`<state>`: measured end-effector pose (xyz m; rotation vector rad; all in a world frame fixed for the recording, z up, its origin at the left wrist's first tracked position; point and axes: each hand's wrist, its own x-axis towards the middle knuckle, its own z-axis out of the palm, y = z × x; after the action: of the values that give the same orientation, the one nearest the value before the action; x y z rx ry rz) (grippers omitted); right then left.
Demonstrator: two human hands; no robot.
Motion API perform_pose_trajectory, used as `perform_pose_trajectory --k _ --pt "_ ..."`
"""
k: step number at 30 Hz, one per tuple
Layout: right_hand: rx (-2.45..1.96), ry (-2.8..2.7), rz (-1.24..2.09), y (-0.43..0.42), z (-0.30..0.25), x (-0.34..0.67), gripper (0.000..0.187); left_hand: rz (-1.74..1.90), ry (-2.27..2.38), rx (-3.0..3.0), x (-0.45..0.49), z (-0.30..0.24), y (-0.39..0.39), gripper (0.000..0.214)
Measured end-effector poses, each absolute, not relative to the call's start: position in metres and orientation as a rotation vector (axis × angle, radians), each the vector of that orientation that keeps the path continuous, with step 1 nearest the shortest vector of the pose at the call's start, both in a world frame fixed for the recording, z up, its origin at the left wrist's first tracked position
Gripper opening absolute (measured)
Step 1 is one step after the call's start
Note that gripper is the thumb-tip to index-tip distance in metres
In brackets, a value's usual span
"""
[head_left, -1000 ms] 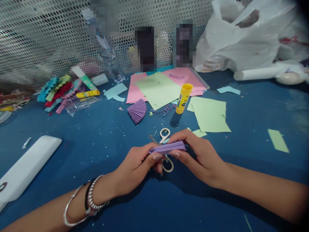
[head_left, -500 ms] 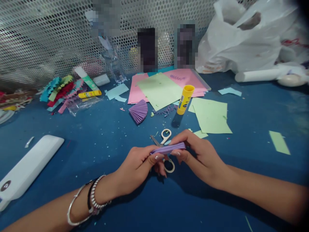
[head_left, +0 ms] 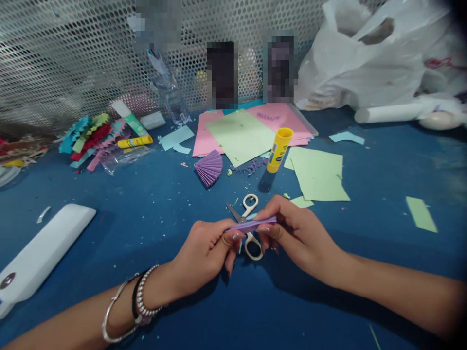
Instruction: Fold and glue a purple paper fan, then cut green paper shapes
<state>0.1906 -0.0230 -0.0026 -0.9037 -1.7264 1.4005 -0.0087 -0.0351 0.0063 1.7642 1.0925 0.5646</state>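
A folded purple paper strip (head_left: 251,225) is pinched between both hands above the blue table (head_left: 153,204). My left hand (head_left: 207,253) grips its left end with thumb and fingers closed. Its right end is squeezed by my right hand (head_left: 297,233), fingers pressed together. White-handled scissors (head_left: 248,228) lie on the table just under the strip, partly hidden by the fingers. A purple paper fan (head_left: 208,167) rests further back, and a yellow glue stick (head_left: 278,149) stands upright beyond the scissors.
Pink and green paper sheets (head_left: 241,133) lie at the back centre, more green sheets (head_left: 317,172) to the right. Colourful paper cuttings (head_left: 91,138) pile at the left. A white case (head_left: 40,253) lies at the near left. A white plastic bag (head_left: 372,53) sits by the perforated metal wall (head_left: 73,58).
The purple strip has been pressed flatter and thinner between the fingers. Both hands stay in nearly the same place above the scissors.
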Motion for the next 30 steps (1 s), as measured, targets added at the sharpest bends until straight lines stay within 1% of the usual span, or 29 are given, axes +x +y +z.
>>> perform_pose_trajectory --k 5,11,14,18,25,30 --pt "-0.868 -1.715 1.43 -0.019 -0.0033 0.1917 0.002 0.572 1.114 1.8 -0.0082 0.0066 -0.0327 0.028" --pt "-0.917 -1.739 1.401 -0.0158 0.0 0.193 0.013 0.578 1.083 1.808 -0.008 0.007 -0.0308 0.026" --pt "-0.935 -1.707 1.413 -0.0163 0.0016 0.1924 0.014 0.562 1.082 1.818 -0.0074 0.0077 -0.0312 0.024" --pt "-0.928 -1.674 1.401 -0.0153 0.0014 0.1903 0.013 0.537 1.071 1.817 -0.0064 0.0104 -0.0316 0.027" --pt "-0.953 -1.688 1.434 -0.016 0.0001 0.1916 0.017 0.531 1.042 1.81 -0.0064 0.0101 -0.0318 0.031" --pt "-0.882 -1.704 1.464 -0.0167 0.0001 0.1932 0.012 0.532 1.014 1.793 -0.0084 0.0073 -0.0323 0.031"
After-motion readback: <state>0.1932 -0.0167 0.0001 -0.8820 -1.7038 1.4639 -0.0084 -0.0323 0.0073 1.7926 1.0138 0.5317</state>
